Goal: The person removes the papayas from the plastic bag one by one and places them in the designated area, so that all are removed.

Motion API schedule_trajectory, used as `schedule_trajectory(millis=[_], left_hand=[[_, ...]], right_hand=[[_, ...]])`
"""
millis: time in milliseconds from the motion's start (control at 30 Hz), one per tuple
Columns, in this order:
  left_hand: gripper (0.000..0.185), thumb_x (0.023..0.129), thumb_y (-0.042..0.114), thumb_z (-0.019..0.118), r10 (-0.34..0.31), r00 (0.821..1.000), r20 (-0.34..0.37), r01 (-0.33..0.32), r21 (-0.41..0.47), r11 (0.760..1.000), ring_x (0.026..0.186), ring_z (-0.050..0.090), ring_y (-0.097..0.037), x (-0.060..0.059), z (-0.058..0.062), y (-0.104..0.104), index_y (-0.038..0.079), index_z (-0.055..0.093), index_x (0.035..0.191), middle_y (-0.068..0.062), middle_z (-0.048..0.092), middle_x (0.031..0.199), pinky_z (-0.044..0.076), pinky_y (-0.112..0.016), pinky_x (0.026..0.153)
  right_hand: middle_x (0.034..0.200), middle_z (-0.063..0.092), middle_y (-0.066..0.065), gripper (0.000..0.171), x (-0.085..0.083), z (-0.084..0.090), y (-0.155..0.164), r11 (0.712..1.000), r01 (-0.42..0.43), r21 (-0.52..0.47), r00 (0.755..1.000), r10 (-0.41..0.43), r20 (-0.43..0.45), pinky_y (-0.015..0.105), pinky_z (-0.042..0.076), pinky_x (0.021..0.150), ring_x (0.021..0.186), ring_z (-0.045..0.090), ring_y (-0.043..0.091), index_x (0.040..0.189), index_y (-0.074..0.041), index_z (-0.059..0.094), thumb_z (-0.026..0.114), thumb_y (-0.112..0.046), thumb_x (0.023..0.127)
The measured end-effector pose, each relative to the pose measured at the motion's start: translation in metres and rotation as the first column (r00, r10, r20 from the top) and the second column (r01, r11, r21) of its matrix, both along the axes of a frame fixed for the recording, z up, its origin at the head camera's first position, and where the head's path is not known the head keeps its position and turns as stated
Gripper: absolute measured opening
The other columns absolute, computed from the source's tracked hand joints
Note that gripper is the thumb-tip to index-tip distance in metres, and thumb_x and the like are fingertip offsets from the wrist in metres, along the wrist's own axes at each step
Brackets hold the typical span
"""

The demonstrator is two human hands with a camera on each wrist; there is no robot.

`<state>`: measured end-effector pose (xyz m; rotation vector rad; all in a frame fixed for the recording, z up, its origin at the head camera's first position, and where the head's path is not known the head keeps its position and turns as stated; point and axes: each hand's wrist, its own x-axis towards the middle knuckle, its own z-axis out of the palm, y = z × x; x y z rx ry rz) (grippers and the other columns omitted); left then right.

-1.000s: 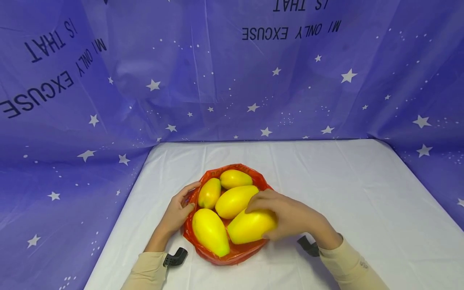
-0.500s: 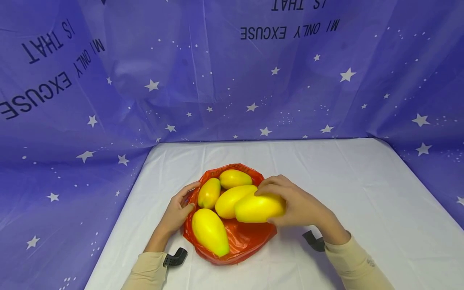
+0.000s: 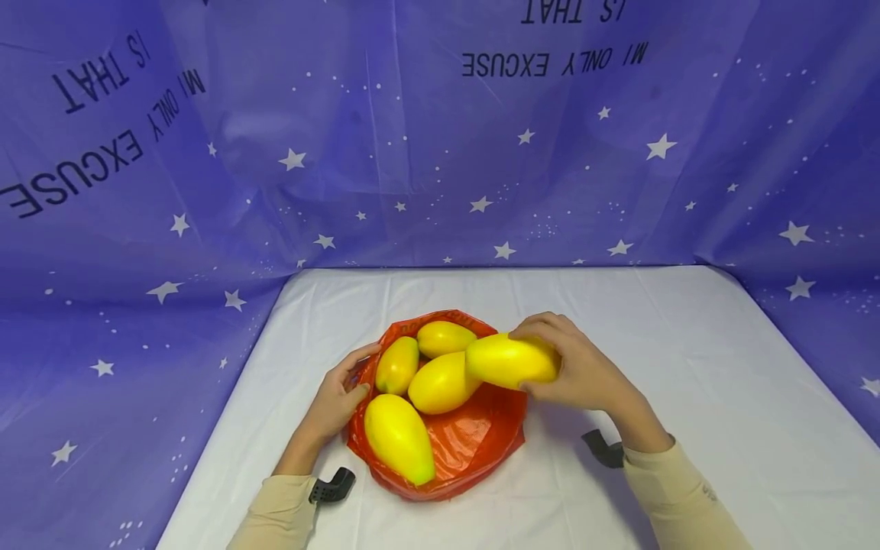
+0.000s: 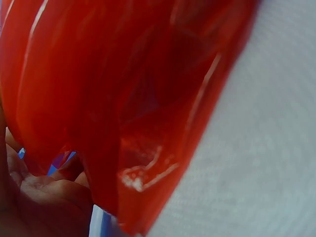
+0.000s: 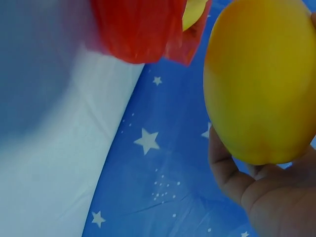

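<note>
A red plastic bag (image 3: 461, 439) stands with its mouth spread wide on the white table, several yellow papayas inside. My left hand (image 3: 337, 399) holds the bag's left rim between thumb and fingers; the left wrist view shows the bag's wrinkled side (image 4: 98, 89) close up, covering part of that hand (image 4: 49, 202). In my right hand (image 3: 580, 367) is a large yellow papaya (image 3: 512, 360), gripped at its right end and raised over the bag's right rim. From the right wrist, the same papaya (image 5: 261, 84) appears with fingers curled at its lower end.
Within the bag, one papaya (image 3: 400, 439) lies at the front left, one (image 3: 443, 384) in the middle, and smaller ones (image 3: 397, 367) toward the back. White cloth covers the table (image 3: 653, 328). A purple star-printed curtain (image 3: 440, 153) surrounds its back and sides.
My right hand has lifted one papaya from the front right of the bag, carrying it up and to the right. Red plastic now shows where it lay. The left hand stays put.
</note>
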<state>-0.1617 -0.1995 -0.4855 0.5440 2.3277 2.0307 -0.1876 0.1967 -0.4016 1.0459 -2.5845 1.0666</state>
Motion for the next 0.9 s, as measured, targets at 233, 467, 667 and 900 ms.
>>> schedule_trajectory(millis=[233, 467, 667, 900], left_hand=[[0.063, 0.087, -0.016, 0.045, 0.017, 1.000, -0.007, -0.017, -0.020, 1.000, 0.130, 0.045, -0.029, -0.007, -0.018, -0.005, 0.010, 0.045, 0.145, -0.009, 0.044, 0.147, 0.041, -0.022, 0.101], [0.063, 0.087, -0.013, 0.046, 0.009, 1.000, -0.020, -0.009, -0.027, 1.000, 0.130, 0.045, -0.027, -0.009, -0.018, -0.006, 0.013, 0.046, 0.144, -0.007, 0.045, 0.147, 0.040, -0.022, 0.102], [0.062, 0.089, -0.013, 0.046, -0.006, 1.000, -0.027, 0.006, -0.012, 1.000, 0.130, 0.045, -0.029, -0.010, -0.015, -0.006, 0.010, 0.043, 0.146, -0.010, 0.043, 0.148, 0.040, -0.021, 0.101], [0.062, 0.088, -0.014, 0.047, -0.011, 1.000, -0.024, 0.011, -0.013, 1.000, 0.128, 0.047, -0.031, -0.009, -0.016, -0.007, 0.008, 0.043, 0.146, -0.014, 0.044, 0.147, 0.042, -0.021, 0.100]], right_hand=[[0.120, 0.055, -0.010, 0.064, -0.006, -0.003, 0.008, 0.994, 0.098, -0.039, 0.995, -0.099, -0.013, 0.043, 0.046, 0.091, 0.110, 0.050, 0.013, 0.122, -0.026, 0.061, 0.088, -0.020, 0.065], [0.118, 0.057, -0.002, 0.061, -0.012, -0.009, 0.015, 0.963, 0.268, -0.036, 0.963, -0.269, -0.003, 0.046, 0.045, 0.086, 0.103, 0.052, 0.020, 0.122, -0.020, 0.061, 0.087, -0.023, 0.067], [0.115, 0.058, 0.005, 0.058, -0.019, -0.015, 0.020, 0.922, 0.386, -0.031, 0.922, -0.384, 0.055, 0.045, 0.043, 0.083, 0.101, 0.052, 0.024, 0.123, -0.016, 0.061, 0.085, -0.027, 0.071], [0.117, 0.056, 0.014, 0.058, -0.023, -0.023, 0.026, 0.866, 0.499, 0.006, 0.859, -0.496, 0.126, 0.046, 0.043, 0.080, 0.099, 0.051, 0.030, 0.124, -0.012, 0.059, 0.082, -0.031, 0.075]])
